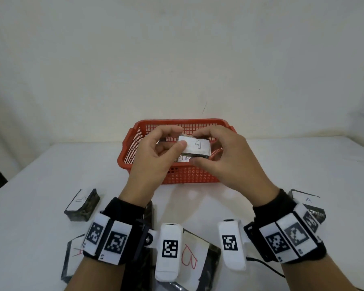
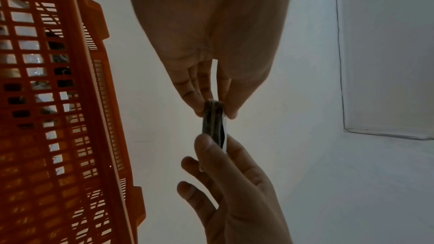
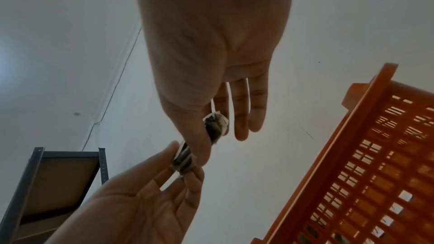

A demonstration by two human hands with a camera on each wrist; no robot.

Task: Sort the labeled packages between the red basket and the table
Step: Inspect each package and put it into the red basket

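Above the red basket (image 1: pixel 178 123) both hands hold one small dark package (image 1: pixel 198 146) with a white label marked B. My left hand (image 1: pixel 179 137) pinches its left end between thumb and forefinger. My right hand (image 1: pixel 195 148) pinches the right end, fingers on top and thumb below. The left wrist view shows the package (image 2: pixel 213 124) edge-on, with the left hand (image 2: pixel 215 112) at one end and the right hand (image 2: pixel 212 147) at the other. In the right wrist view the package (image 3: pixel 215 127) sits between the right hand (image 3: pixel 220 142) and the left hand (image 3: pixel 184 160).
Another labeled package (image 1: pixel 184 159) lies inside the basket. On the table lie a small B package (image 1: pixel 82 204) at the left, an A package (image 1: pixel 75 254) and a large B package (image 1: pixel 194 256) near me, and an A package (image 1: pixel 307 201) at the right. A metal shelf (image 3: pixel 58 183) stands off to one side.
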